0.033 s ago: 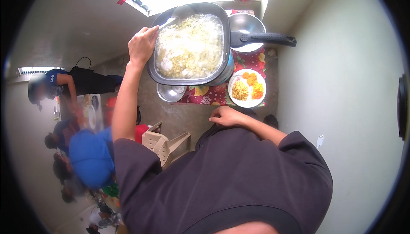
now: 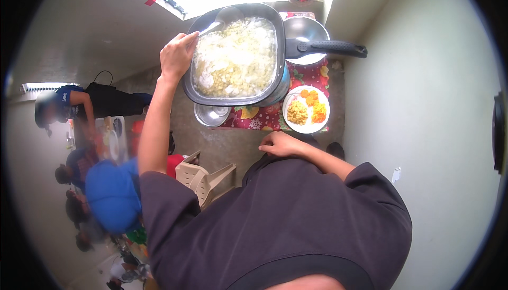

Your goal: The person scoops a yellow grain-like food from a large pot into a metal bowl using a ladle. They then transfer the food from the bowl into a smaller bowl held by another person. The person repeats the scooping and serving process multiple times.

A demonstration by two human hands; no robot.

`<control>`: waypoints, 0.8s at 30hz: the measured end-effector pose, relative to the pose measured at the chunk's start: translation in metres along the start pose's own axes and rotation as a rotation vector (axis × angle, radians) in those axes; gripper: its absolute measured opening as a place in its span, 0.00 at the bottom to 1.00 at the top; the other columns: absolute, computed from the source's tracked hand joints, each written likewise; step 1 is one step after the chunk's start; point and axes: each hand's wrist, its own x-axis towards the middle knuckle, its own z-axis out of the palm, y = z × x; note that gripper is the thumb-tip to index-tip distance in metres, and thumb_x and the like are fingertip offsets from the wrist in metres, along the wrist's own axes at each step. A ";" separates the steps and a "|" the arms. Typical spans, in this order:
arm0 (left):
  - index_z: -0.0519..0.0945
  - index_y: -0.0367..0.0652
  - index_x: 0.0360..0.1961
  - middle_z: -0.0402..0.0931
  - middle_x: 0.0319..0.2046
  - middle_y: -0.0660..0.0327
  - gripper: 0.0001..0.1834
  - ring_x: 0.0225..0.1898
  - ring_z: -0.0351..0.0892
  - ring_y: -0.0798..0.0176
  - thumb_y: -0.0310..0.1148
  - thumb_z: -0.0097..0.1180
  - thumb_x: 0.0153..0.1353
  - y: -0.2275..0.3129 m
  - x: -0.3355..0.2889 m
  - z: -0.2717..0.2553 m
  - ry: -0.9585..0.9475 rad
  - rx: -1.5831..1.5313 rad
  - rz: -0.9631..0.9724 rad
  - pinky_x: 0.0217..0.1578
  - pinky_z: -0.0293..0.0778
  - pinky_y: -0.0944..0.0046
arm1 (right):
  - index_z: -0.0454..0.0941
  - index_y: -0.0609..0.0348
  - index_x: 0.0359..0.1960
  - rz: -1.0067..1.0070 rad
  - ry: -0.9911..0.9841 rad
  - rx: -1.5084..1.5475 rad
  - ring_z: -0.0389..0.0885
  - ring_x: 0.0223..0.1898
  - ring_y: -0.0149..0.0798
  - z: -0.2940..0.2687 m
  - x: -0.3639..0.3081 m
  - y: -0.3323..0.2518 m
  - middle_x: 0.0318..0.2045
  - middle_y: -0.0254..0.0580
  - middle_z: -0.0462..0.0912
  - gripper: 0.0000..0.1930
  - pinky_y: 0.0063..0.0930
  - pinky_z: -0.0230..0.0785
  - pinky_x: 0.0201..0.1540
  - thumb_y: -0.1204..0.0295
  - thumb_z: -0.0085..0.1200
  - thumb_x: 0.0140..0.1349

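My left hand (image 2: 177, 56) is raised at the left rim of a deep, dark square pan (image 2: 238, 101). Its fingers are closed on the handle of a ladle (image 2: 229, 15), whose rounded head lies by the pan's far rim. Pale yellowish kernels or bits in whitish, bubbling liquid (image 2: 235, 57) fill the pan. The long black pan handle (image 2: 333, 48) points right, with no hand on it. My right hand (image 2: 281, 144) rests low near my lap, fingers curled in, nothing seen in it. Just beyond it sits a white plate (image 2: 291, 125) with diced yellow and orange food.
A metal bowl (image 2: 312, 25) stands behind the pan handle, and a smaller one (image 2: 211, 114) at the pan's near left. Beneath is a red patterned tablecloth (image 2: 267, 118). A beige plastic chair (image 2: 198, 181) is at my left; several people, one in blue (image 2: 112, 195), are further left. A wall (image 2: 423, 105) rises at right.
My left hand and the ladle have shifted very slightly to the right. My right hand, the pan and the plate look the same.
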 end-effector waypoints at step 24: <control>0.89 0.51 0.46 0.84 0.34 0.59 0.11 0.36 0.84 0.53 0.38 0.60 0.66 0.065 -0.058 -0.059 -0.359 -0.118 0.023 0.40 0.77 0.56 | 0.85 0.65 0.44 -0.012 -0.072 -0.033 0.86 0.32 0.39 -0.006 0.005 -0.002 0.27 0.44 0.87 0.19 0.35 0.76 0.41 0.58 0.55 0.69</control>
